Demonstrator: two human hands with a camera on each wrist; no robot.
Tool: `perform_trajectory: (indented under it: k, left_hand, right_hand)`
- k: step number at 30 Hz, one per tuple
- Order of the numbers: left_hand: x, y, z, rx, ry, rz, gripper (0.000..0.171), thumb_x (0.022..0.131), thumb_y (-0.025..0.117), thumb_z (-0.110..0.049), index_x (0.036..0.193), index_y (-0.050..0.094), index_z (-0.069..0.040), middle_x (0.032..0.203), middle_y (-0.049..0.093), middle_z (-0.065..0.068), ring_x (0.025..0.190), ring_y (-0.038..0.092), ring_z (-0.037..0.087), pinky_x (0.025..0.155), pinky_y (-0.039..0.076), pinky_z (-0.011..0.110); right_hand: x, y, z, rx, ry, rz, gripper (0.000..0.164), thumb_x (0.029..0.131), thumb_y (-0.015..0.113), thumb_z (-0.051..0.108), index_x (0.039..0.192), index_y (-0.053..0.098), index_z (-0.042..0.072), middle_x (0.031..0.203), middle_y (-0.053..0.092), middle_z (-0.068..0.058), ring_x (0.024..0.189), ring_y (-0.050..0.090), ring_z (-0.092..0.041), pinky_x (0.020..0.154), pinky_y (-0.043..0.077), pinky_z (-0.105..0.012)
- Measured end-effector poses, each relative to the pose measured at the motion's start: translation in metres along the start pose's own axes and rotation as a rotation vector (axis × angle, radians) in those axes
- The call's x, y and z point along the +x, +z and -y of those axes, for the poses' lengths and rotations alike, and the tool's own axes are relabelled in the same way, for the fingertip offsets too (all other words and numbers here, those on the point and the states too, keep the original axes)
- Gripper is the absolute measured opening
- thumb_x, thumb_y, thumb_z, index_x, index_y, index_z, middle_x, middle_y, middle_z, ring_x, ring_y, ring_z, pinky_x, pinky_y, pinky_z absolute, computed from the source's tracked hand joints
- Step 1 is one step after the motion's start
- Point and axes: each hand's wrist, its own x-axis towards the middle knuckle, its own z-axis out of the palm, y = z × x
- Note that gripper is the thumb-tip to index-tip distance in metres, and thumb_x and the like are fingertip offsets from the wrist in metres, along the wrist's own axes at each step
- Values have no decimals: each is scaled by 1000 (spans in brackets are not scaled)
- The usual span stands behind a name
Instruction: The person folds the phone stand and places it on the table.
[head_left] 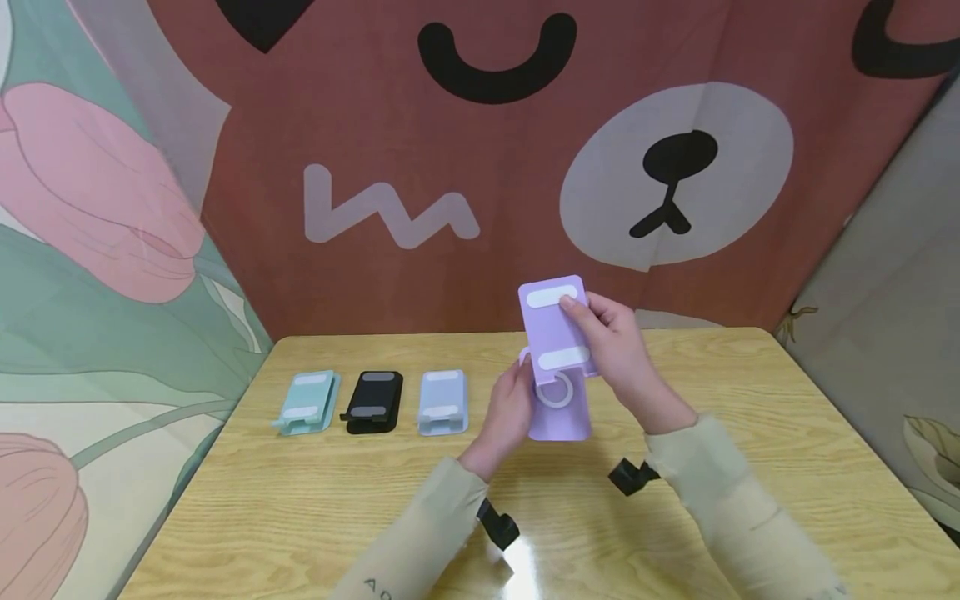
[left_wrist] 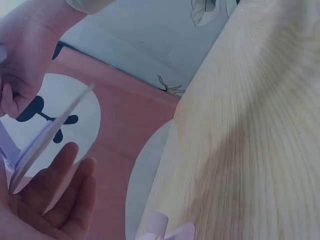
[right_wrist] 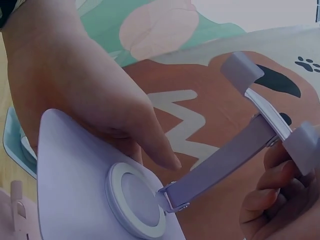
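Note:
A purple folding phone stand (head_left: 553, 329) is held up off the table between both hands. One of its plates bears two white pads; the other carries a pale ring (right_wrist: 135, 200), and a hinged arm (right_wrist: 220, 162) joins them. My right hand (head_left: 618, 350) grips the padded plate by its right edge, thumb on the front near the upper pad. The left hand (head_left: 513, 408) holds the ring plate by its left side, its fingers (left_wrist: 72, 200) behind the plate in the left wrist view.
On the wooden table (head_left: 300, 517), to the left, three folded stands stand in a row: teal (head_left: 307, 402), black (head_left: 372, 402) and light blue (head_left: 442, 402). A printed bear cloth (head_left: 375, 283) hangs behind the table's far edge. Black wrist cameras hang below both sleeves.

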Motion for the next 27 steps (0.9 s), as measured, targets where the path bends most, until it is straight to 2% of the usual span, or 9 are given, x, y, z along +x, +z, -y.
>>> perform_trajectory:
  k: [6, 13, 17, 21, 27]
  left_hand:
    - [0, -1, 5, -65, 55, -57, 40, 111, 40, -26, 130, 64, -1, 113, 70, 16, 96, 68, 26, 80, 57, 41]
    - [1, -3, 6, -70, 80, -151, 33, 111, 41, -23, 121, 67, -4, 107, 71, 12, 94, 69, 24, 76, 58, 40]
    - [1, -5, 6, -52, 119, -234, 32, 110, 43, -21, 118, 67, -1, 104, 71, 13, 93, 67, 24, 78, 57, 43]
    - [2, -8, 6, -42, 134, -303, 32, 110, 42, -21, 113, 66, 0, 100, 71, 14, 91, 66, 25, 79, 55, 45]
    - [4, -11, 9, -41, 128, -341, 33, 110, 43, -22, 112, 67, 0, 96, 70, 13, 88, 65, 24, 77, 55, 44]
  right_hand:
    - [-1, 2, -1, -30, 5, 13, 47, 104, 58, 43, 122, 66, 0, 104, 68, -15, 88, 66, -26, 71, 57, -35]
    - [-2, 4, -1, -77, -51, 13, 43, 102, 60, 46, 107, 68, 4, 99, 67, -14, 83, 65, -30, 62, 57, -40]
    - [-2, 5, -1, -98, -71, 22, 44, 102, 60, 47, 106, 69, 5, 97, 69, -13, 82, 66, -30, 61, 58, -41]
    - [-2, 6, -2, -106, -72, 45, 47, 104, 57, 45, 108, 71, 1, 92, 69, -14, 78, 66, -26, 63, 58, -36]
    - [-3, 9, -2, -80, -52, 90, 49, 106, 55, 40, 102, 73, -5, 83, 67, -15, 70, 62, -21, 62, 55, -30]
